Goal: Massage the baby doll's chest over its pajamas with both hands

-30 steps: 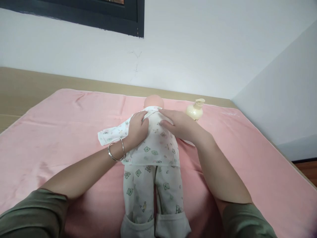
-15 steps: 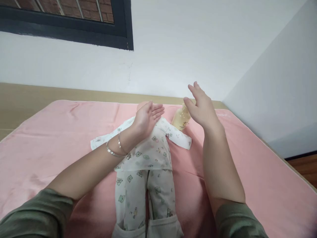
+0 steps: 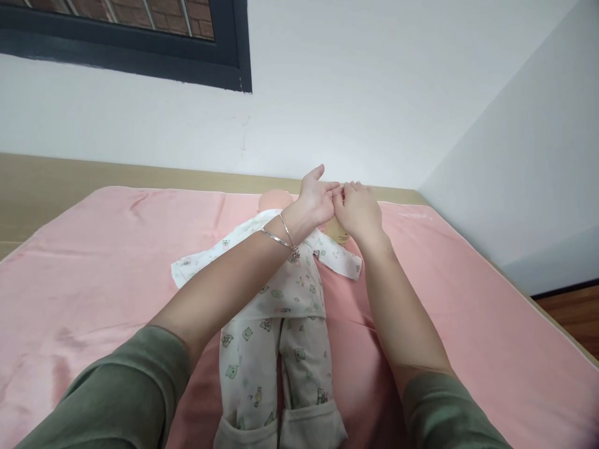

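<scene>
The left hand (image 3: 316,201) is wide, palm up, with nothing in it that I can see. Its fingertips are right by the right hand (image 3: 361,211), which has bent fingers over the yellow bottle (image 3: 337,233). I can't tell how tight the right hand is, or if it touches the bottle, because the bottle's top is hidden. The doll (image 3: 274,201) lies on the pink sheet (image 3: 477,312), with its head just beside the left wrist and its shirt under that arm. If the right hand pushes crooked, the bottle could tip over. If the left palm tilts, any wet stuff on it could drip on the shirt. The dangly bracelets (image 3: 277,238) could snag the cloth if that arm drops.
</scene>
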`<state>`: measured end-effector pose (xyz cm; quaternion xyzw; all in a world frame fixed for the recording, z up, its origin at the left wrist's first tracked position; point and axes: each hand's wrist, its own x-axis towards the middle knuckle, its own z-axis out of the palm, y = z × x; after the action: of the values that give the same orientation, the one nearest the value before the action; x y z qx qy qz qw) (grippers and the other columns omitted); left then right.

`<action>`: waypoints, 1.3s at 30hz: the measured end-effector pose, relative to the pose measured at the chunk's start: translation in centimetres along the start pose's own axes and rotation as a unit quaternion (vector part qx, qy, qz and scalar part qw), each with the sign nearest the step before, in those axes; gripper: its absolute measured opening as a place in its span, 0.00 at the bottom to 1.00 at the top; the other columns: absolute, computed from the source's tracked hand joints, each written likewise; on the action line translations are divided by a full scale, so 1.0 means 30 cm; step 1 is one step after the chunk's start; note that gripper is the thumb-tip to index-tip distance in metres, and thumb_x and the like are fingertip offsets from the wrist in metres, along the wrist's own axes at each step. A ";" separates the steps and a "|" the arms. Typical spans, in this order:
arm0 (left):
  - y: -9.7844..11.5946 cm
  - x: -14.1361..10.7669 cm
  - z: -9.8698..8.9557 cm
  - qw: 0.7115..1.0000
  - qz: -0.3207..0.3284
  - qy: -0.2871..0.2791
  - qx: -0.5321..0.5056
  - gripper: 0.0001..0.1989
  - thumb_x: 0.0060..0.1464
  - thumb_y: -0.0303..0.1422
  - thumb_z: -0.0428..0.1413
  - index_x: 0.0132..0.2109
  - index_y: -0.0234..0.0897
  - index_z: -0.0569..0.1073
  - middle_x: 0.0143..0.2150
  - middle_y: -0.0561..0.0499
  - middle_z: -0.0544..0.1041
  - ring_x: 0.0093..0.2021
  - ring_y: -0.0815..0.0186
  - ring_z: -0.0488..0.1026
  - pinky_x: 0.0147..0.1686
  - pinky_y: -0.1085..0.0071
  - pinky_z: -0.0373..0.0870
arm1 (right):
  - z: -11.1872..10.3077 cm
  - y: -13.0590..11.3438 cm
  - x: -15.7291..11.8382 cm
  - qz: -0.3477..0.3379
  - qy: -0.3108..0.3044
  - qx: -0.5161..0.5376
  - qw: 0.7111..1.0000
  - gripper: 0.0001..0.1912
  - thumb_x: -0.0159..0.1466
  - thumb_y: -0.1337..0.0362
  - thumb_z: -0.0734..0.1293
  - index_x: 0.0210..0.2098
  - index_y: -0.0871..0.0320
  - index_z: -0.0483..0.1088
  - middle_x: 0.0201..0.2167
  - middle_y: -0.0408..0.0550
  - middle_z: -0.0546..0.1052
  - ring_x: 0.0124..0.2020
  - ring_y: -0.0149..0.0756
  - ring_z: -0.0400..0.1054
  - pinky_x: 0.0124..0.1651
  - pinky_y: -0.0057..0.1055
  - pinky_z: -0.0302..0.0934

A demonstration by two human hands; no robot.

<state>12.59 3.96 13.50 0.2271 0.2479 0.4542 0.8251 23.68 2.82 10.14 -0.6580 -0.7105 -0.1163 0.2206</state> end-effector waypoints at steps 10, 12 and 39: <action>-0.005 -0.067 -0.071 0.995 -0.026 0.089 0.028 0.34 0.64 0.43 0.44 0.68 0.20 0.57 0.66 0.29 0.66 0.66 0.54 0.68 0.56 0.70 0.74 | 0.034 -0.028 -0.011 0.047 0.026 -0.041 0.998 0.27 0.70 0.59 0.55 0.57 0.75 0.69 0.65 0.70 0.66 0.71 0.58 0.52 0.69 0.57 0.47; -0.002 -0.136 -0.081 0.990 -0.043 0.116 0.063 0.35 0.62 0.41 0.45 0.69 0.21 0.55 0.69 0.29 0.62 0.68 0.55 0.65 0.59 0.69 0.72 | 0.035 -0.036 -0.009 0.060 0.025 -0.049 0.997 0.27 0.70 0.60 0.54 0.58 0.74 0.69 0.66 0.69 0.65 0.71 0.58 0.51 0.69 0.58 0.47; 0.071 -0.652 -0.079 0.996 -0.030 -0.022 0.078 0.31 0.65 0.42 0.44 0.72 0.39 0.56 0.72 0.47 0.61 0.75 0.54 0.48 0.73 0.55 0.47 | -0.132 -0.285 -0.182 -0.051 0.003 0.209 0.977 0.29 0.73 0.51 0.49 0.70 0.50 0.53 0.75 0.51 0.49 0.76 0.50 0.37 0.72 0.65 0.40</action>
<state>0.69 -11.50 16.90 0.2931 0.2714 0.4037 0.8231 16.08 -4.74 12.14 -0.5603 -0.7511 0.0217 0.3486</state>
